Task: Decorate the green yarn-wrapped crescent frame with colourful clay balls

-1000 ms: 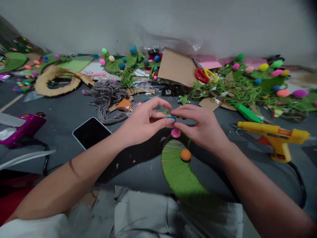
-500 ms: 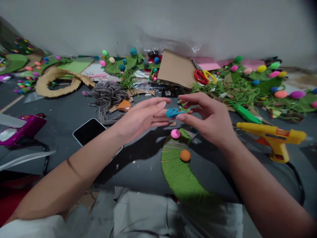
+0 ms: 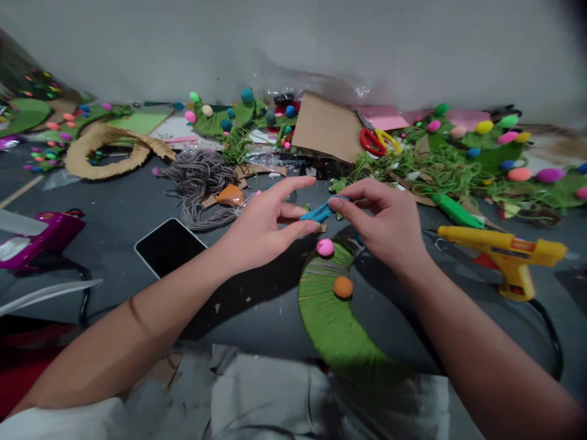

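Observation:
A small blue strip of soft material [image 3: 317, 213] stretches between my hands above the table. My right hand [image 3: 385, 220] pinches its right end between thumb and fingers. The strip's left end lies at the fingers of my left hand [image 3: 261, 229], whose thumb and index finger are spread apart. Below them is a curved green yarn-wrapped piece [image 3: 325, 311], with a pink ball [image 3: 325, 247] near its top and an orange ball [image 3: 343, 287] under that. The lower end of the curved piece is in shadow.
A yellow glue gun [image 3: 513, 247] lies at the right, a phone [image 3: 169, 245] and a purple tool [image 3: 55, 235] at the left. Behind are grey yarn [image 3: 202, 177], cardboard [image 3: 325, 128], red-handled scissors [image 3: 372, 142], green yarn scraps [image 3: 440, 168] and a tan ring [image 3: 82, 156].
The blue material has gone from a curled loop to a longer strip. My left hand has turned and moved slightly left, its thumb lower and away from the index finger.

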Available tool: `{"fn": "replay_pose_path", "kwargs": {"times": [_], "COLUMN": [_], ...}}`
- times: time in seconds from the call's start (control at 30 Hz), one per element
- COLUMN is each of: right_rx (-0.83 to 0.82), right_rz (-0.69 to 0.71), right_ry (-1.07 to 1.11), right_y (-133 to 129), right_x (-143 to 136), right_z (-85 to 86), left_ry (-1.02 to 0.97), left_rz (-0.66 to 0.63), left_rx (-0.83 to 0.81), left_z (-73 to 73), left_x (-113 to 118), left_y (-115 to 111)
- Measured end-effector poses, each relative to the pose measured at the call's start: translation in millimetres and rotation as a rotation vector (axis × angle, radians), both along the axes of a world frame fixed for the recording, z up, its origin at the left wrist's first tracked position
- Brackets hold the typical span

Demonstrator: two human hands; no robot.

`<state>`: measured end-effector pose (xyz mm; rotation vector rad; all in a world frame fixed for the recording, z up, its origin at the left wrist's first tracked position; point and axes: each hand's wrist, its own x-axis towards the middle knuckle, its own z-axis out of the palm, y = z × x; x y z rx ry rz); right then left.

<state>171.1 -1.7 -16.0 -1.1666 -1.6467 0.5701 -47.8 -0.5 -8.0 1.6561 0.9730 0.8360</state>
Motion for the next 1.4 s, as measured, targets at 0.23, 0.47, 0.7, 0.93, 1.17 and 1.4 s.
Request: {"fn": "replay_pose_path", "kwargs": {"times": [0.23, 0.47, 0.7, 0.93, 1.17, 1.4], "right_rx": [-0.059, 0.035, 0.045, 0.007, 0.080, -0.062], "right_rz": [0.095, 0.157, -0.082, 0.174, 0.075, 0.034], "right_ry": [0.079, 0.015, 0.107, 0.030, 0.059, 0.149], "right_y": [3, -6, 7, -3, -3, 1], "right_x": [7, -15, 10, -8, -10, 2], "right_z": [-1.5, -6.6, -2.2, -7.3, -6.0, -2.6], "left_ry": [-0.185, -0.129, -0.153, -0.243, -0.120, -0.206], "left_rz": [-0.131, -0.059, -0.026, -0.067, -0.008, -0.082], "left_rx": [-0.131, -0.045, -0.054, -0.155, -0.043, -0.104], "left_z": [-1.5, -3.7, -0.7, -1.3, -1.4, 1.6], "left_x": [1, 5, 2, 6, 2, 5], "left_y": [3, -1, -1, -2, -1, -2]}}
